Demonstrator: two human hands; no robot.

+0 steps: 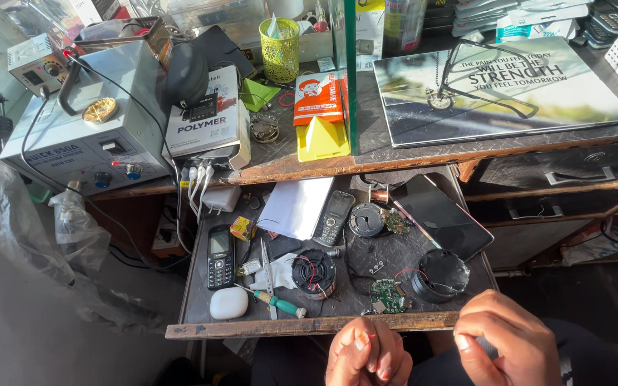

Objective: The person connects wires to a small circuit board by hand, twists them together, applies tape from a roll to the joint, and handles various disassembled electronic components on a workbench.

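My left hand is at the bottom centre, just below the wooden front edge of a pulled-out drawer, fingers pinched on a thin red wire. My right hand is curled beside it, to the right; whether it holds anything is hidden. Nearest in the drawer are a small green circuit board, a black round speaker shell with red wires, and a round speaker with a copper coil.
The drawer also holds two keypad phones, a dark tablet, white paper, a white case and a green-handled screwdriver. Above are a grey soldering station, a mesh cup and a printed mat.
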